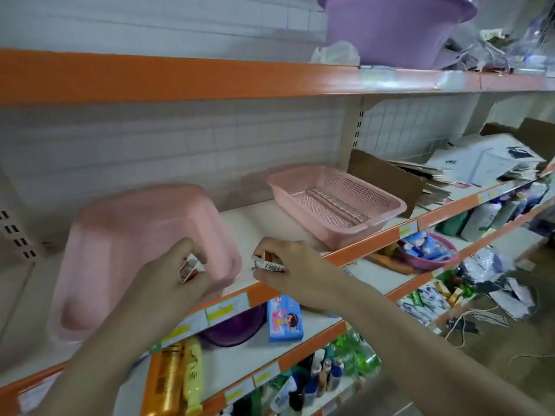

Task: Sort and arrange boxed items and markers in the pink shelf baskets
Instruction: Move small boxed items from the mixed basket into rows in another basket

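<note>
A large purple plastic basin (pixel 399 28) sits on the top shelf, high above the fingers. Below the fingers, a blue rectangular packet with a cartoon child (pixel 284 319) stands beside a dark purple bowl (pixel 237 328). Lower left of them stand an orange bottle (pixel 163 382) and a yellow bottle (pixel 192 379). Flattened brown cardboard (pixel 387 178) leans far right of the fingers.

I see the orange-edged shelf (pixel 369 240) carrying two pink baskets: near basket (pixel 141 253) blurred, apparently overturned; far basket (pixel 336 202) upright; flattened cardboard (pixel 387 178) beside it.
</note>
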A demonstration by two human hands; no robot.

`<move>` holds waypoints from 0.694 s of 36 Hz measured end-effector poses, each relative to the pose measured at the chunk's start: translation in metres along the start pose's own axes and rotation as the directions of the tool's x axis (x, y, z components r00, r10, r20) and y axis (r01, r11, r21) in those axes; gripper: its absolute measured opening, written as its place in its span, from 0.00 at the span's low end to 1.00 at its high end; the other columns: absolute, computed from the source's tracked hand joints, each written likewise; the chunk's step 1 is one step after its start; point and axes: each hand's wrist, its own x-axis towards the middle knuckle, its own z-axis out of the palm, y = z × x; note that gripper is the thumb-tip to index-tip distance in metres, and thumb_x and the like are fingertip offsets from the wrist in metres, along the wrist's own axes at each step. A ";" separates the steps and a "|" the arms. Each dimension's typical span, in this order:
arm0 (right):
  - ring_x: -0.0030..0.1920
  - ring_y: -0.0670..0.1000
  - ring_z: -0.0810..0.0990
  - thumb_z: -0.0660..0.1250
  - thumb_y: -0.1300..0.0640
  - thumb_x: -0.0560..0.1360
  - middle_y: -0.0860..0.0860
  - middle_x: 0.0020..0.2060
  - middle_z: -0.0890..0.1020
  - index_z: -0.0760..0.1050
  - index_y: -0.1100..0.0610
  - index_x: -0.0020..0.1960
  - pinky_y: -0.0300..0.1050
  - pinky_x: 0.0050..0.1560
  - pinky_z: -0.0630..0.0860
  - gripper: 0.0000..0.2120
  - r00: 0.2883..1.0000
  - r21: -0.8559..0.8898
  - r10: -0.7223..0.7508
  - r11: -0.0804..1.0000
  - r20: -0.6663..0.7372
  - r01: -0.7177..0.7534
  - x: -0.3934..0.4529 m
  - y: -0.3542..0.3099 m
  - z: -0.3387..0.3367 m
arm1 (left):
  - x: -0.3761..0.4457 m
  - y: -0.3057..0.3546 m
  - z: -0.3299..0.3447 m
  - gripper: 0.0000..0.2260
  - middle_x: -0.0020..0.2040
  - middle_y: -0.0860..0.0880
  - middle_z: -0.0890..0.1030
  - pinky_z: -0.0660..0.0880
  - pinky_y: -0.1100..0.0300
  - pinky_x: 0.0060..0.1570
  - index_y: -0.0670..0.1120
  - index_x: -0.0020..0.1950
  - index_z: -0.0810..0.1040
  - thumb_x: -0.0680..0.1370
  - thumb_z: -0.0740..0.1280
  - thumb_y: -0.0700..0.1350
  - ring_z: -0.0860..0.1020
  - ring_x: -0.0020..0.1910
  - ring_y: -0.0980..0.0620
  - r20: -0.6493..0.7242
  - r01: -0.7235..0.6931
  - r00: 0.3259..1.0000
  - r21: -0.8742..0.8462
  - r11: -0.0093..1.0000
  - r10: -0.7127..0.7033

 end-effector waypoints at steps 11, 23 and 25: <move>0.28 0.36 0.72 0.64 0.59 0.77 0.42 0.30 0.71 0.74 0.52 0.56 0.30 0.28 0.65 0.09 0.999 -0.086 0.037 0.996 -0.001 -0.037 0.017 0.096 -0.067 | 0.070 0.047 0.097 0.05 0.30 0.55 0.75 0.65 0.67 0.25 0.53 0.46 0.73 0.75 0.64 0.42 0.68 0.25 0.57 -0.007 -0.033 0.999 -0.100 0.994 0.032; 0.40 0.46 0.83 0.66 0.56 0.78 0.50 0.46 0.82 0.75 0.53 0.59 0.35 0.38 0.78 0.10 0.995 -0.096 0.104 0.990 0.003 -0.104 0.082 0.188 -0.151 | 0.169 0.086 0.164 0.07 0.34 0.54 0.76 0.64 0.65 0.28 0.55 0.46 0.72 0.76 0.63 0.41 0.69 0.28 0.59 0.033 -0.043 0.998 -0.122 0.992 0.048; 0.38 0.44 0.83 0.67 0.56 0.78 0.52 0.47 0.82 0.74 0.52 0.54 0.36 0.36 0.79 0.06 0.992 -0.048 0.111 0.993 0.065 -0.108 0.091 0.200 -0.155 | 0.179 0.090 0.174 0.06 0.35 0.56 0.76 0.64 0.68 0.28 0.54 0.48 0.72 0.77 0.63 0.42 0.70 0.28 0.62 0.054 -0.044 0.997 -0.113 0.993 0.051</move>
